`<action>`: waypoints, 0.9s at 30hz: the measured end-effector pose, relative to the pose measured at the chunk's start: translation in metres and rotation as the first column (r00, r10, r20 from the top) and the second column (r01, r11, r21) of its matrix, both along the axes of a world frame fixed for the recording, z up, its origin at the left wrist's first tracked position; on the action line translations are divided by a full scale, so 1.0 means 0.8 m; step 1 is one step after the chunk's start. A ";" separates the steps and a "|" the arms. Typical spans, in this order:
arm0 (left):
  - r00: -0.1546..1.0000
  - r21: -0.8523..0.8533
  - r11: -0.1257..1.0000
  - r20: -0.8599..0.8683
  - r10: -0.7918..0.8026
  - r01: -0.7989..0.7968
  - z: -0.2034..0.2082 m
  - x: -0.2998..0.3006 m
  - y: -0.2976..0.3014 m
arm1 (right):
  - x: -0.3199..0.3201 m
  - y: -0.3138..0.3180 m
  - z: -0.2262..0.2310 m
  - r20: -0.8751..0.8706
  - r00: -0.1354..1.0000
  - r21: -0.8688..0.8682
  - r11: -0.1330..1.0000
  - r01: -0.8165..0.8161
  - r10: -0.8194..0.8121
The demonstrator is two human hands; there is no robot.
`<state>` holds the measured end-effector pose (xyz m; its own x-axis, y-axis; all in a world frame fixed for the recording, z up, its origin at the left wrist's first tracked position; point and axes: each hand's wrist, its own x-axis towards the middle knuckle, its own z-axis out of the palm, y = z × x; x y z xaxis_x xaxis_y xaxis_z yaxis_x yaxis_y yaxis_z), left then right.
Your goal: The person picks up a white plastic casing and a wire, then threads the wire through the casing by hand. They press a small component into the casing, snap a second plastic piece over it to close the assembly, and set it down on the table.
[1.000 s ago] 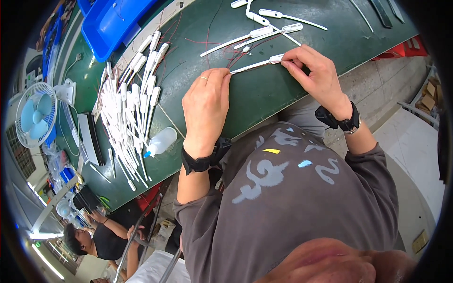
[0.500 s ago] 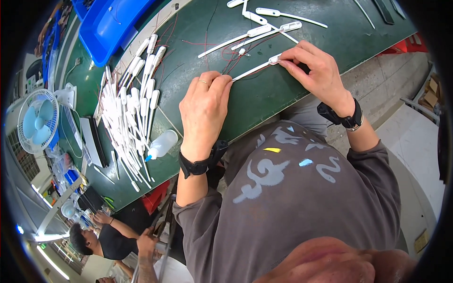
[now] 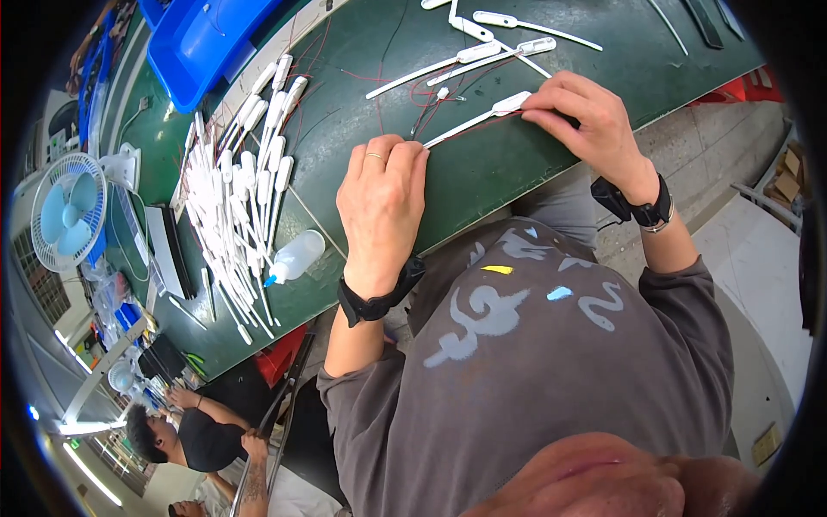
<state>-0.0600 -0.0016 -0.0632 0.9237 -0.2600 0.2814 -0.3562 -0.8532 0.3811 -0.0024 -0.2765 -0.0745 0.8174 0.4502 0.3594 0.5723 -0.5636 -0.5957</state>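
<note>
Holding a white paddle-headed plastic stick (image 3: 469,124) low over the green tabletop (image 3: 474,188), the person works with both hands.

The left hand (image 3: 379,194) keeps its thumb and forefinger closed together on the thin end of the stick. The right hand (image 3: 586,114) has thumb and forefinger nearly meeting beside the wide head, where a thin red wire (image 3: 485,127) running along the stick reaches them; one cannot tell whether they grip the wire, the head or both. Beyond the stick lie several similar white sticks (image 3: 478,53). To the left are a large pile of white sticks (image 3: 231,207), a translucent bottle (image 3: 301,252) with blue tip, and a blue tray (image 3: 183,53).
</note>
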 end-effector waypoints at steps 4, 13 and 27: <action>0.999 -0.018 0.999 0.004 0.046 -0.046 -0.001 -0.003 -0.001 | -0.001 0.004 -0.002 -0.052 0.998 0.015 0.999 0.047 -0.046; 0.997 -0.041 0.996 0.008 0.080 -0.080 -0.003 -0.006 -0.001 | 0.001 0.008 -0.008 -0.001 0.996 -0.038 0.995 0.091 -0.091; 0.988 -0.078 0.986 0.032 0.149 -0.146 -0.014 -0.017 -0.004 | -0.007 0.034 0.012 0.427 0.901 -0.127 0.992 -0.022 0.075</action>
<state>-0.0734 -0.0046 -0.0748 0.9386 -0.0985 0.3305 -0.2440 -0.8669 0.4347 -0.0083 -0.2495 -0.0651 0.5707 0.5455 0.6137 0.7862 -0.5787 -0.2167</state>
